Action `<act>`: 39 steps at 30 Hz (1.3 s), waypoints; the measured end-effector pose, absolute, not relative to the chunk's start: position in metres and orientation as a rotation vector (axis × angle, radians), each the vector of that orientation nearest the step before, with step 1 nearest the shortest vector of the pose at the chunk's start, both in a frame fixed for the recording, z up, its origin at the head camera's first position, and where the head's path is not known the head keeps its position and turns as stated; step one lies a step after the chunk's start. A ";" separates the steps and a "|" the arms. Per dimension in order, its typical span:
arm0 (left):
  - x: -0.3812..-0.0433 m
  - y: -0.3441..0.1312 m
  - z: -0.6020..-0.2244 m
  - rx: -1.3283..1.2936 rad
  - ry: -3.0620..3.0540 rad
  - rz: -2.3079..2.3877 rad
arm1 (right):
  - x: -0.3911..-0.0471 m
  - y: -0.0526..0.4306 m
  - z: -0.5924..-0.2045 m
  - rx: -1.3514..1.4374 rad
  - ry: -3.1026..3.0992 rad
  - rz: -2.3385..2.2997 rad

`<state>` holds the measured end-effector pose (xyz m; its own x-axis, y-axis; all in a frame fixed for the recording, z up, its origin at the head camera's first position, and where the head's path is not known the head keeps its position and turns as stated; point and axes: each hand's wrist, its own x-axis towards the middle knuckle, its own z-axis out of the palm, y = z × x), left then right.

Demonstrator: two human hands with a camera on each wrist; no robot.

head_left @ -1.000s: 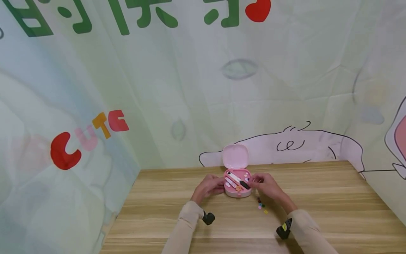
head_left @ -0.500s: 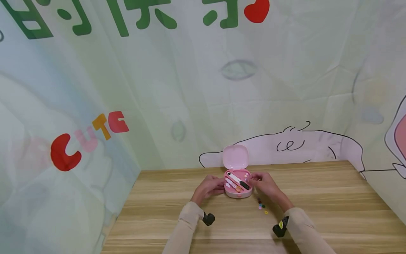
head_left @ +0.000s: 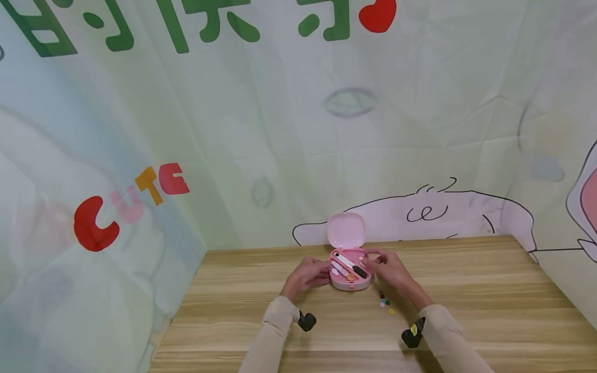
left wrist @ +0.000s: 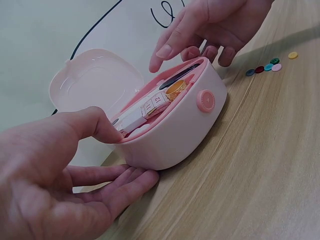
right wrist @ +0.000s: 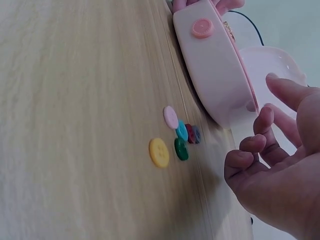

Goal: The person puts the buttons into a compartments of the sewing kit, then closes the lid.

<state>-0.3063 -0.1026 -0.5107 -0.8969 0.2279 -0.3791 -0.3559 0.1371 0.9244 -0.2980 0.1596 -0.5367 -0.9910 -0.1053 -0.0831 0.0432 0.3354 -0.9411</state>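
A pink sewing box (head_left: pixel 351 284) stands on the table, its pale lid (head_left: pixel 346 230) tipped back. Inside lie a white tool with a black end (head_left: pixel 359 271), a folded tape measure (left wrist: pixel 152 103) and a gold ring-like piece (left wrist: pixel 176 90). My left hand (head_left: pixel 308 273) grips the box's left side, thumb on the rim and fingers low against the wall. Over the opposite rim is my right hand (head_left: pixel 389 269), thumb and forefinger apart, nothing visible between them. The other right fingers are bent beside the box wall.
Several loose buttons lie on the wooden table (head_left: pixel 224 311) to the right of the box, among them a yellow button (right wrist: pixel 159 152), a pink button (right wrist: pixel 170 117) and a green button (right wrist: pixel 181 149). A printed cloth backdrop (head_left: pixel 280 155) hangs behind the table.
My right hand has shifted slightly left over the box's right edge, and its thumb and forefinger have parted. My left hand and the box stay put.
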 end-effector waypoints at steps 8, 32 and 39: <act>-0.307 -0.103 -0.512 -0.129 1.983 1.815 | -0.293 0.165 -0.530 -0.153 2.459 -1.704; -0.305 -0.104 -0.508 -0.121 2.007 1.794 | -0.270 0.204 -0.523 -0.555 2.571 -1.434; -0.305 -0.104 -0.510 -0.113 2.006 1.799 | -0.259 0.217 -0.531 -0.740 2.571 -1.332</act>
<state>-0.3046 -0.1040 -0.5096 -0.8994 0.2275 -0.3732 -0.3463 0.1500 0.9260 -0.2592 0.2166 -0.5307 -0.8666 -0.4912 0.0880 -0.3554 0.4835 -0.8000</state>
